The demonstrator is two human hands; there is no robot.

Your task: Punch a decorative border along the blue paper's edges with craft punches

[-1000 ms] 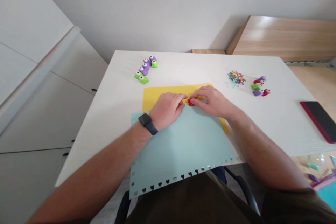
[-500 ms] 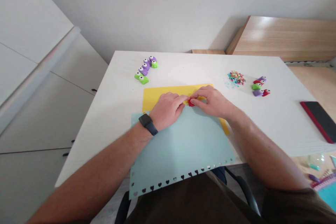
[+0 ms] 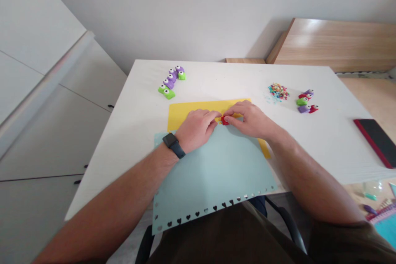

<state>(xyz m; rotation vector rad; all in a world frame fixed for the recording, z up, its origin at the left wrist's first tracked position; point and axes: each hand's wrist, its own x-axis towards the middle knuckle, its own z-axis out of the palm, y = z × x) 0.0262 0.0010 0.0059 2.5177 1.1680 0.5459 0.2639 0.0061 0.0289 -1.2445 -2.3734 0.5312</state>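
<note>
My right hand (image 3: 246, 119) is closed around a small red craft punch (image 3: 225, 121) at the far edge of a light blue paper sheet (image 3: 213, 165). Left of the punch, my left hand (image 3: 198, 128) grips that same edge, thumb and fingers together. Small cutouts, many of them hearts, run along the sheet's near edge, which overhangs the table toward my lap. Under the blue sheet lies a yellow sheet (image 3: 182, 115), showing at the back and right. My hand partly covers the punch.
Purple and green craft punches (image 3: 168, 83) stand at the back left of the white table (image 3: 123, 132). A pile of colourful paper bits (image 3: 279, 91) lies at the right, beside several more punches (image 3: 305, 108). A dark, red-edged device (image 3: 375, 140) rests at the right edge.
My left fingertips have drawn slightly left, away from the red punch. My right hand and both sheets stay nearly where they were.
</note>
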